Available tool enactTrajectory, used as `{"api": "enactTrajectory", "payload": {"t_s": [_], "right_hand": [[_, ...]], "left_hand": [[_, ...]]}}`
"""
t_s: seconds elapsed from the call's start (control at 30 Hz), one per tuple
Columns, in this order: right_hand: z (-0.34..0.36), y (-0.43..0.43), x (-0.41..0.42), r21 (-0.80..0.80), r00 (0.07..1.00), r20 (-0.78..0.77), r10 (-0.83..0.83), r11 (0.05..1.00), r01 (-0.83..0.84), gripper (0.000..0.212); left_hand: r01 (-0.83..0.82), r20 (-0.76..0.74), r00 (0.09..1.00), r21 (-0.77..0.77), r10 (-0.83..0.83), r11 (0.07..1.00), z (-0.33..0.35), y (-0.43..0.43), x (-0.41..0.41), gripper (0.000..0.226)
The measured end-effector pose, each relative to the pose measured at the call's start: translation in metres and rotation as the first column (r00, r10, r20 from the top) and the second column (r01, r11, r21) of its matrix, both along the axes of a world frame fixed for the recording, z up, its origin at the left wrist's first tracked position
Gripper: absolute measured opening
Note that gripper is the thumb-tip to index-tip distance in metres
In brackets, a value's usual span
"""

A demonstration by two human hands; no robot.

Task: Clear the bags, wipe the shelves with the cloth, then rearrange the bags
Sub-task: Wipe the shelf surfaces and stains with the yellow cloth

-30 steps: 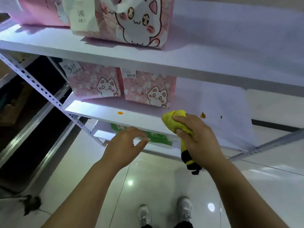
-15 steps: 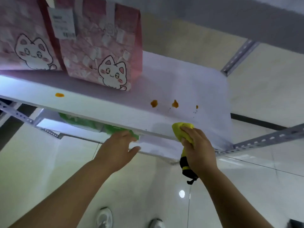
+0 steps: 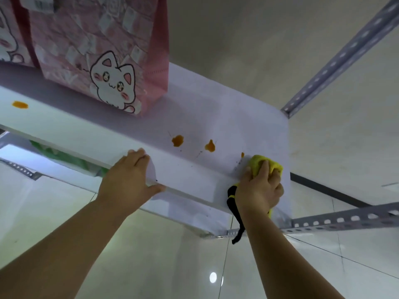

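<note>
My right hand [image 3: 260, 188] presses a bunched yellow cloth [image 3: 258, 164] with a black dangling end onto the right part of the white shelf [image 3: 237, 117]. Orange stains [image 3: 177, 140] dot the shelf just left of the cloth, and another orange stain [image 3: 20, 104] lies far left. My left hand [image 3: 127, 180] grips the shelf's front edge, fingers over the lip. A pink cat-print bag [image 3: 101, 55] stands upright on the shelf at upper left, with a second pink bag [image 3: 8, 35] cut off by the frame beside it.
Perforated grey metal rails [image 3: 345, 220] frame the shelf's right end, one upright [image 3: 345, 55] running to the top right. A green bag [image 3: 64, 156] shows on the lower shelf under the left side. Glossy tiled floor [image 3: 172, 266] lies below.
The view has closed in on the middle shelf. My right hand carried the cloth from the shelf edge onto the surface at the right. My left hand rose and took hold of the front edge.
</note>
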State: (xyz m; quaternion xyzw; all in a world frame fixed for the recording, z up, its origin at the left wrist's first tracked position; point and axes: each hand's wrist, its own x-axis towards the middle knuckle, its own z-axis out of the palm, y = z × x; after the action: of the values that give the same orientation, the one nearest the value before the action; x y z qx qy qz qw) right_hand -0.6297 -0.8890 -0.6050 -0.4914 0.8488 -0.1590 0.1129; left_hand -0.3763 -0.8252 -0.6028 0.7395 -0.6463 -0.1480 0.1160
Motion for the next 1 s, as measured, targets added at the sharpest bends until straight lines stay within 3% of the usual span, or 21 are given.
{"api": "enactTrajectory", "payload": {"t_s": [0.13, 0.3, 0.43, 0.53, 0.63, 0.73, 0.8, 0.9, 1.0], "right_hand": [[0.000, -0.030, 0.009, -0.007, 1.000, -0.006, 0.029, 1.000, -0.029, 0.055], [0.005, -0.060, 0.046, 0.051, 0.950, -0.073, 0.304, 0.952, -0.301, 0.055], [0.002, -0.045, 0.083, 0.082, 0.775, -0.080, 0.627, 0.779, -0.622, 0.056], [-0.003, -0.013, 0.082, 0.033, 0.635, -0.124, 0.762, 0.643, -0.765, 0.054], [-0.007, -0.010, 0.048, 0.079, 0.654, -0.158, 0.740, 0.670, -0.738, 0.054], [-0.003, -0.030, 0.019, 0.068, 0.839, -0.130, 0.528, 0.849, -0.523, 0.055], [0.001, -0.046, 0.022, 0.109, 0.916, -0.110, 0.385, 0.921, -0.374, 0.058], [0.002, -0.065, 0.061, 0.147, 0.908, -0.124, 0.399, 0.913, -0.381, 0.058], [0.000, -0.059, 0.105, 0.125, 0.786, -0.095, 0.611, 0.790, -0.600, 0.056]], "left_hand": [[-0.001, -0.050, 0.999, -0.038, -0.001, 0.999, 0.000, 0.001, 0.011, 0.079], [0.006, -0.040, 0.999, -0.037, -0.008, 0.999, 0.003, -0.007, 0.018, 0.076], [0.009, -0.027, 1.000, -0.014, -0.009, 1.000, 0.005, -0.011, 0.020, 0.076], [0.016, -0.024, 1.000, 0.019, -0.016, 1.000, 0.007, -0.013, 0.021, 0.076], [0.026, -0.030, 0.999, 0.037, -0.025, 0.999, 0.006, -0.014, 0.025, 0.076], [0.044, -0.032, 0.999, 0.030, -0.043, 0.999, 0.005, -0.015, 0.029, 0.074], [0.045, -0.036, 0.998, 0.011, -0.045, 0.999, 0.003, -0.014, 0.030, 0.073], [0.068, -0.041, 0.997, -0.007, -0.069, 0.998, 0.002, -0.013, 0.030, 0.073], [0.122, -0.042, 0.992, -0.006, -0.122, 0.993, 0.003, -0.013, 0.035, 0.075]]}}
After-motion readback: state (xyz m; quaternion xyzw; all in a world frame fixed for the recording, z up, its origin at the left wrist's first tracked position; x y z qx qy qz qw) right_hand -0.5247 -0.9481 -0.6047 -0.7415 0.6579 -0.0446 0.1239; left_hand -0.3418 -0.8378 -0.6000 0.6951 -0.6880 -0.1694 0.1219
